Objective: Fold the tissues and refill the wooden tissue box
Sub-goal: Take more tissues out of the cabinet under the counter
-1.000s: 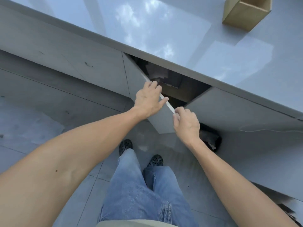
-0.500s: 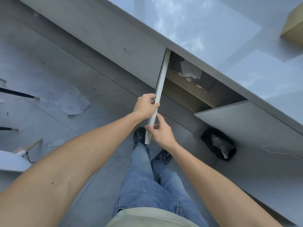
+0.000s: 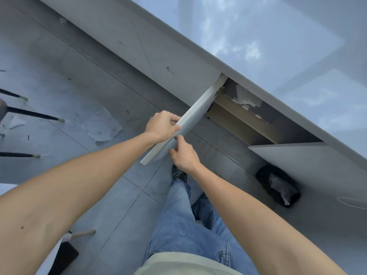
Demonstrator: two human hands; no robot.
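Note:
A grey cabinet door (image 3: 195,113) under the glossy counter (image 3: 268,46) stands swung out toward me. My left hand (image 3: 161,126) grips its top edge from the left. My right hand (image 3: 182,153) pinches the same edge lower down, from the right. Inside the open cabinet a white tissue pack (image 3: 247,97) rests on a wooden shelf (image 3: 244,120). The wooden tissue box is out of view.
A second cabinet door (image 3: 297,155) hangs open on the right. A black bin (image 3: 278,185) with crumpled paper sits on the floor below it. Chair legs (image 3: 33,115) and a loose paper sheet (image 3: 101,126) lie on the tiled floor at left. My legs stand below.
The door has swung further open under both hands. My view has turned left, so the wooden tissue box on the counter has left the frame and the chair legs appear.

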